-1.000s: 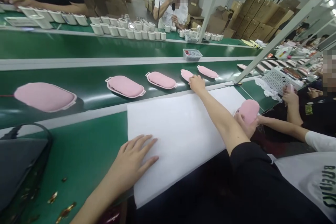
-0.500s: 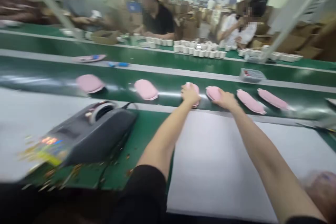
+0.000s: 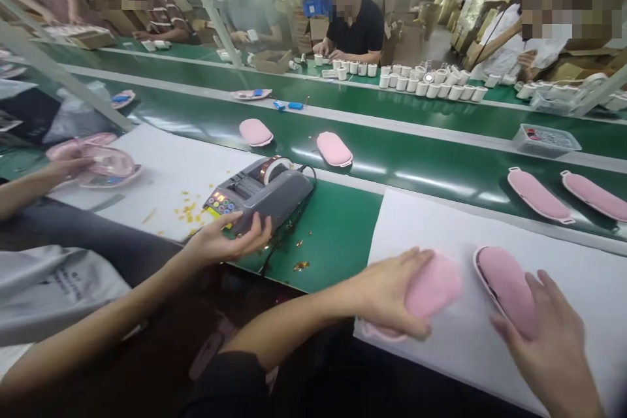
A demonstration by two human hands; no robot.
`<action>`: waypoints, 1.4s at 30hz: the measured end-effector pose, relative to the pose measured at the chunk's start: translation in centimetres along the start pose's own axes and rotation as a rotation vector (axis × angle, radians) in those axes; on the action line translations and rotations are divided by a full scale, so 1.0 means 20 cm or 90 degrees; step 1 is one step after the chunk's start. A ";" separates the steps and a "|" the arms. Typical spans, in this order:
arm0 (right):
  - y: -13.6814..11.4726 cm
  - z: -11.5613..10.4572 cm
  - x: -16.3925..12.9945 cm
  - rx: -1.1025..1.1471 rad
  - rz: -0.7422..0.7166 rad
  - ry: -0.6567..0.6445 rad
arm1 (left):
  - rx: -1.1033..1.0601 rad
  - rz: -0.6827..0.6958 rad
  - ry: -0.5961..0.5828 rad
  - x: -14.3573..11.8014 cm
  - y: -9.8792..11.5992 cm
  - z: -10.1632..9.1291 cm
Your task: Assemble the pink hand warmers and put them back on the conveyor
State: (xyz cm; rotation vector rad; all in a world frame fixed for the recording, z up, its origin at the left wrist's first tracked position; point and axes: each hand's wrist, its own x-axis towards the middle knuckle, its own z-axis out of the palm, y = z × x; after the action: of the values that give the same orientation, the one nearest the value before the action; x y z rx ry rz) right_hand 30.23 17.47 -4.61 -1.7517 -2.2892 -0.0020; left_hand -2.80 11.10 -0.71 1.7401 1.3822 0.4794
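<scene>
My left hand (image 3: 392, 290) is closed round a pink oval case (image 3: 435, 284), which is slightly blurred and held above the white sheet (image 3: 465, 353). Part of a pale pink rim (image 3: 385, 333) shows beneath that hand; whether it belongs to the same case I cannot tell. With thumb and fingers on either side, my right hand (image 3: 551, 333) grips a second pink oval case (image 3: 507, 287). A pale rim with a dark gap runs along this case's left side.
On the green conveyor (image 3: 416, 176) lie several more pink cases (image 3: 541, 194). A tape dispenser (image 3: 264, 189) stands to the left, a co-worker's hand (image 3: 235, 238) at its front. Beyond are a clear plastic box (image 3: 546, 140), white cylindrical parts (image 3: 431, 81) and seated people.
Both hands have drawn back from the conveyor to the white sheet, bringing the two pink cases along. A co-worker's arm has come into view at left, and the view has shifted left.
</scene>
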 end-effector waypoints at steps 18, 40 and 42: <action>-0.68 0.04 -0.46 0.562 -0.420 -0.176 | -0.665 -0.047 0.444 -0.46 -0.11 0.63; -0.64 -0.04 -0.23 0.392 -0.413 -0.197 | -0.853 -0.158 0.415 -0.64 -0.02 0.41; -0.64 -0.03 -0.24 0.360 -0.375 -0.168 | -0.841 -0.186 0.412 -0.63 -0.01 0.40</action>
State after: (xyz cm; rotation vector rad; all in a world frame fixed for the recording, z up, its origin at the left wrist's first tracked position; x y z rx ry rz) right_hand 19.39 9.25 -2.97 -0.8125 -2.5548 0.7207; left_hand -1.06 -3.64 -2.87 0.2938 1.1765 1.4438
